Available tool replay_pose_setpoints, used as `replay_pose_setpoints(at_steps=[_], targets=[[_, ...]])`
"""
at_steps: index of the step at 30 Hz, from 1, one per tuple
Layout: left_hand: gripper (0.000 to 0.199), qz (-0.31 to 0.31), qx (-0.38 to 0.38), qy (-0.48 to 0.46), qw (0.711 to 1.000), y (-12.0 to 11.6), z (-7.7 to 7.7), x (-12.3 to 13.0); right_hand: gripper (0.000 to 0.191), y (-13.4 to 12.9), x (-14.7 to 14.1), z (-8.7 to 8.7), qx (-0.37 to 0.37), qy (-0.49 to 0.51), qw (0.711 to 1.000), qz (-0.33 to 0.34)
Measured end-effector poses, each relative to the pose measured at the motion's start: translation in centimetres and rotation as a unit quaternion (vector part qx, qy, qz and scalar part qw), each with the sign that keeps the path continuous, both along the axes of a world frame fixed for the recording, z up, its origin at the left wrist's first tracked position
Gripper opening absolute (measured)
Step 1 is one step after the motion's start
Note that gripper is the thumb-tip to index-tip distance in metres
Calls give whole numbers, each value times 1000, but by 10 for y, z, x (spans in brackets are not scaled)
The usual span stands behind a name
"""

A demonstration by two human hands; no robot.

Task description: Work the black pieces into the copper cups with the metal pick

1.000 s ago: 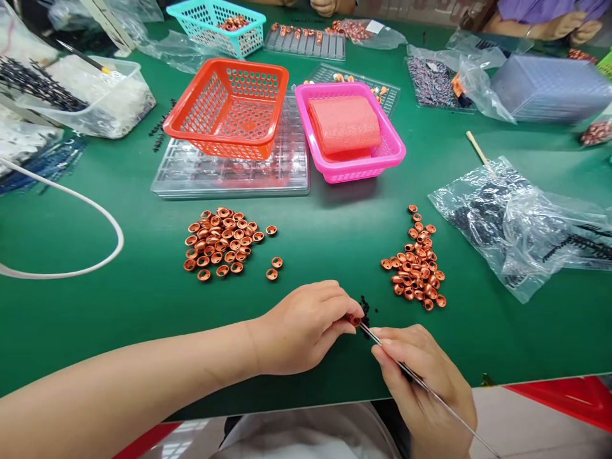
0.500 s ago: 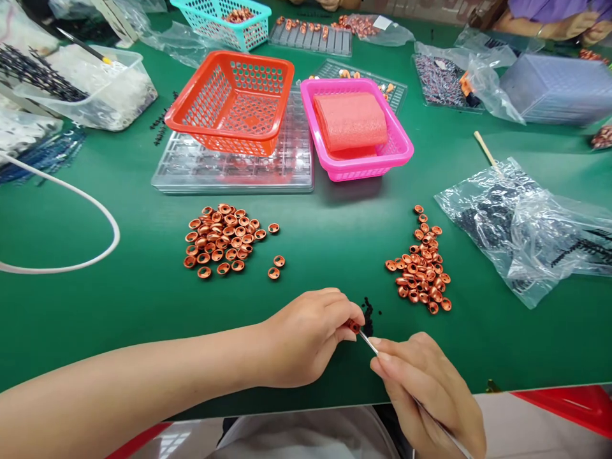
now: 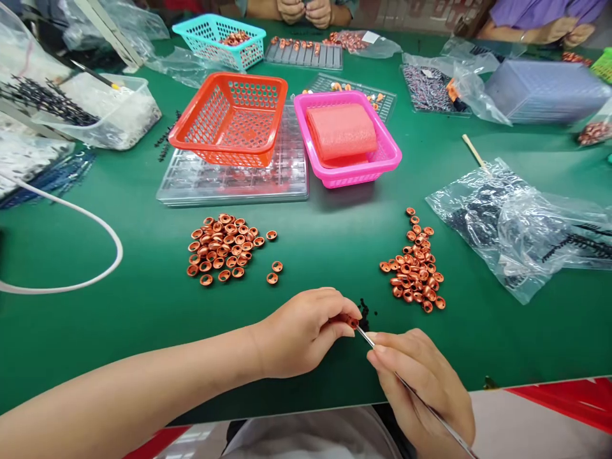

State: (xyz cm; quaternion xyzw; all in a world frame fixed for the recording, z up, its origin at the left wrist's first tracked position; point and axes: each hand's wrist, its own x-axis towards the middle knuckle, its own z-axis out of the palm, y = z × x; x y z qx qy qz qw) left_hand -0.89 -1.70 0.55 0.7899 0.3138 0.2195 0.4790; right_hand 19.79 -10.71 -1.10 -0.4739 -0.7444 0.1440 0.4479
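Observation:
Between the thumb and fingers of my left hand (image 3: 308, 331) is a small copper-coloured ring piece (image 3: 352, 322), near the table's front edge. My right hand (image 3: 423, 389) grips a thin metal tool (image 3: 430, 411) like a pen, and its tip meets the copper piece. Tiny black bits (image 3: 364, 313) lie on the green table (image 3: 325, 255) just behind the fingertips. One pile of copper pieces (image 3: 222, 245) is at the left, with a few loose ones beside it. Another pile (image 3: 418, 271) lies behind my right hand.
Behind the piles stand a red basket (image 3: 229, 121) on clear trays (image 3: 234, 191) and a pink basket (image 3: 349, 172) holding pink foam. Plastic bags (image 3: 516, 223) lie right. A white cord (image 3: 112, 239) curves at left. People's hands (image 3: 306, 11) show across the table.
The view has shifted slightly, showing more of the far side and another person's hands. Both my hands keep nearly the same pose, with the tool tip still at the copper piece.

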Motion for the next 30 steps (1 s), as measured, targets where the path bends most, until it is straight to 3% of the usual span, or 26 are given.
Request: replay_pose_setpoints(at_steps=[13, 30], targets=[[12, 4, -63, -24, 998, 3, 1, 0, 29, -5, -5, 2, -61, 122, 987, -81], [13, 15, -56, -26, 998, 1, 3, 1, 27, -6, -5, 1, -64, 119, 988, -74]])
